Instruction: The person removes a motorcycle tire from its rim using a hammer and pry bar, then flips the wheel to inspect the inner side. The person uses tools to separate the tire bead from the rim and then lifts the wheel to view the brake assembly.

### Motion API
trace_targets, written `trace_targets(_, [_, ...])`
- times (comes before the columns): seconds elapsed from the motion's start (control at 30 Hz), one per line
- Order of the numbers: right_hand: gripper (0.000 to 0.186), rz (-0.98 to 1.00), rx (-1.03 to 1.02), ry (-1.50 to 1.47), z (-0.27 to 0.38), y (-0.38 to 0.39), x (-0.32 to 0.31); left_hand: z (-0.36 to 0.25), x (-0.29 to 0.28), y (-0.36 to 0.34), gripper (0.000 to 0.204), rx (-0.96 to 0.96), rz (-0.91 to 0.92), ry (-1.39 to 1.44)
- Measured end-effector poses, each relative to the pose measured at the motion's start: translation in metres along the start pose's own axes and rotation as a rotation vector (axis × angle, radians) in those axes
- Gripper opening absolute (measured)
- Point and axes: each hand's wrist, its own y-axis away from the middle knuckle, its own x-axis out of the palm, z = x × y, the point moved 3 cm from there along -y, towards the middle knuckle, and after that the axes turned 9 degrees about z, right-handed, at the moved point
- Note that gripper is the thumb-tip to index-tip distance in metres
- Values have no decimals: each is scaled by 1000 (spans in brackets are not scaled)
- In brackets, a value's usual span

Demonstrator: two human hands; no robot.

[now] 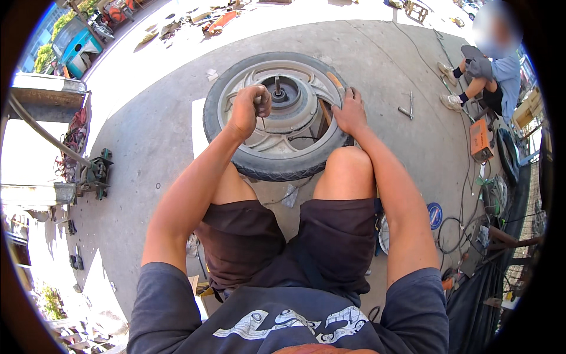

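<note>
On the concrete floor lies the wheel, flat, straight ahead of the person and beneath both hands, its spin axis upright. The left hand, fingers curled above the wheel's left part, is nearer its centre; whether it grips anything, I cannot tell. The right hand rests on the wheel's right edge by a tan stick, its grip unclear. The axle stands at the wheel's centre.
</note>
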Motion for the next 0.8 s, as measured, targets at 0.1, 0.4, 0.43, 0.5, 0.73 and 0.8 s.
trace_targets(0.1, [78, 0, 5, -2, -2, 1, -1, 0, 12, 10, 35, 59, -287, -297])
trace_targets(0.4, [78, -5, 12, -4, -1, 1, -1, 8, 22, 9, 36, 109, -575, -213])
trace_targets(0.43, [78, -5, 12, -3, 0, 2, 0, 9, 23, 7, 36, 110, -590, -224])
trace_targets(0.5, [78, -8, 1, -12, -1, 1, 1, 8, 24, 2, 36, 117, -616, -243])
trace_targets(0.73, [79, 0, 21, -6, -2, 1, 0, 4, 18, -4, 36, 110, -410, -207])
trace_targets(0.8, [79, 5, 28, -4, 0, 2, 0, 4, 12, -5, 37, 59, -329, -152])
